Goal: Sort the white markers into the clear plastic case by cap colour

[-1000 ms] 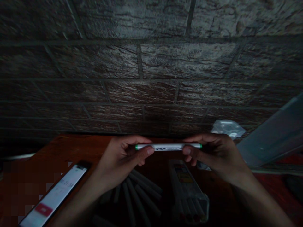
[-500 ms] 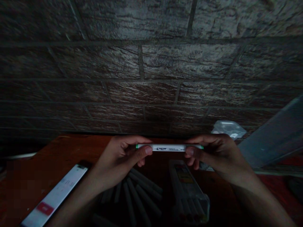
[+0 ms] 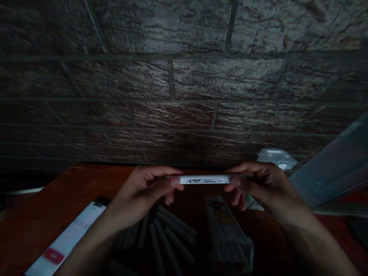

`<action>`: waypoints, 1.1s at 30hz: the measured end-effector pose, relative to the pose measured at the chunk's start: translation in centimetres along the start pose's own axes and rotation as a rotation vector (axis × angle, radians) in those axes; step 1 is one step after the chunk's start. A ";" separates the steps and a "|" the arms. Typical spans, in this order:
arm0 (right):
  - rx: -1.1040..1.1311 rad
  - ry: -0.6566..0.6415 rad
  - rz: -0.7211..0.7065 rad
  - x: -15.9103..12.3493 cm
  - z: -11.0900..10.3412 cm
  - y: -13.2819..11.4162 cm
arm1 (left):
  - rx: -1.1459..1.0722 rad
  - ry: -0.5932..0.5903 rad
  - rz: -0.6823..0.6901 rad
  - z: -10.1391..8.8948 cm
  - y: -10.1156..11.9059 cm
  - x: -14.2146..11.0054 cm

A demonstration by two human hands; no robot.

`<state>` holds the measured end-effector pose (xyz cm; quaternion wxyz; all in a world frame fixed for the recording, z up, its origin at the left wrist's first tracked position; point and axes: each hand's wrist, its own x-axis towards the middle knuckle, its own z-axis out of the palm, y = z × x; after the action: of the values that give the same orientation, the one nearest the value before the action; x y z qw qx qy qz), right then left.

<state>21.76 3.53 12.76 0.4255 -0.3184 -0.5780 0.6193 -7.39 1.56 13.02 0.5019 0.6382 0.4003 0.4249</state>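
Note:
A white marker [image 3: 205, 179] with dark print along its barrel is held level above the table, with a hint of green at its ends. My left hand [image 3: 156, 188] pinches its left end between thumb and fingers. On the right end, my right hand [image 3: 253, 184] has the same kind of pinch. Below them, several loose markers [image 3: 172, 237] lie fanned out in shadow. Beside these is a clear plastic marker case [image 3: 228, 237] with a coloured label and several markers inside.
A phone [image 3: 66, 237] with a lit screen lies on the wooden table [image 3: 94, 180] at left. A clear plastic piece [image 3: 276, 158] stands behind my right hand. A grey translucent panel [image 3: 330, 165] leans at right. A stone-block wall [image 3: 184, 76] rises behind the table.
My thumbs have slid apart toward the marker's ends, so more of its printed barrel shows and the green tips are mostly covered. The marker stays nearly in place.

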 end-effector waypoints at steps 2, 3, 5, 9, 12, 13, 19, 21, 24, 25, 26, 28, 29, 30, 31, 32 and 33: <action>0.029 -0.009 0.011 0.0 -0.1 -0.1 | -0.019 -0.013 -0.001 -0.1 0.0 0.0; 0.039 -0.014 0.015 0.0 -0.1 -0.1 | -0.028 -0.020 -0.002 -0.2 -0.1 0.1; 0.054 -0.020 0.015 0.0 -0.2 -0.2 | -0.048 -0.032 -0.009 -0.4 -0.2 0.1; 0.074 -0.024 0.026 0.0 -0.2 -0.4 | -0.120 -0.054 -0.016 -0.9 -0.6 0.0; 0.101 -0.019 0.036 0.0 -0.2 -0.5 | -0.188 -0.060 -0.027 -1.2 -0.9 -0.2; 0.115 -0.023 0.033 0.0 -0.2 -0.5 | -0.212 -0.060 -0.030 -1.2 -0.9 -0.3; 0.158 -0.081 0.026 0.0 -0.6 -0.5 | -0.334 -0.050 -0.005 -1.1 -0.4 -0.2; 0.177 -0.087 0.026 0.0 -0.6 -0.6 | -0.366 -0.053 0.007 -1.1 -0.2 -0.1; 0.211 -0.104 0.031 -0.1 -0.6 -0.7 | -0.395 -0.059 0.006 -1.1 0.0 -0.1; 0.221 -0.112 0.033 0.0 -0.6 -0.7 | -0.403 -0.059 0.005 -1.1 0.0 -0.2; 0.231 -0.121 0.035 0.0 -0.7 -0.7 | -0.411 -0.062 0.003 -1.1 -0.1 -0.2; 0.250 -0.142 0.043 0.0 -0.7 -0.7 | -0.424 -0.068 0.001 -1.2 -0.2 -0.2; 0.258 -0.153 0.046 0.0 -0.7 -0.7 | -0.431 -0.070 -0.001 -1.2 -0.2 -0.2; 0.267 -0.162 0.048 0.0 -0.7 -0.7 | -0.438 -0.071 -0.005 -1.3 -0.3 -0.2; 0.273 -0.173 0.052 0.0 -0.8 -0.7 | -0.449 -0.070 -0.006 -1.3 -0.4 -0.2; 0.281 -0.183 0.054 0.0 -0.8 -0.7 | -0.459 -0.070 -0.007 -1.3 -0.5 -0.2; 0.289 -0.189 0.054 -0.1 -0.7 -0.7 | -0.469 -0.071 -0.003 -1.4 -0.6 -0.2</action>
<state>22.56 3.79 13.37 0.3938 -0.2097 -0.5118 0.7342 -8.82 1.85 12.59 0.6508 0.5180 0.2738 0.4829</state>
